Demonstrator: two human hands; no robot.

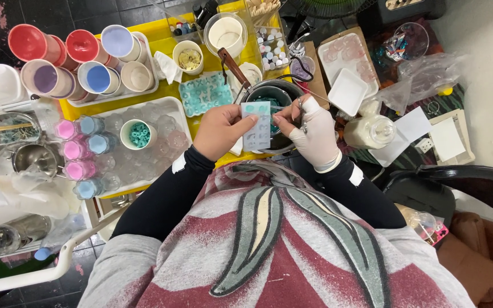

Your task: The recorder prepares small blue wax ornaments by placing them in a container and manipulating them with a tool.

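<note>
My left hand (219, 131) and gloved right hand (314, 134) pinch a pale blue silicone mould (257, 125) by its edges. It hangs above a dark pot (275, 94) on the yellow surface (161, 34).

- A small, flat rectangular mould (257, 125) in pale translucent blue sits just above the middle of the frame, held between both hands.
- Its face carries rows of small shaped cavities; some hold teal-coloured material, others look pale and empty.
- It stands on its long side, running top to bottom in the frame, its face tilted up toward the camera.
- The bare left hand (219, 130) grips its left edge, thumb laid over the front near the upper corner.
- The right hand (310, 132), in a white glove, pinches its upper right edge with the fingertips.
- The mould hovers directly over a dark round pot (271, 94) holding teal pieces.
</note>
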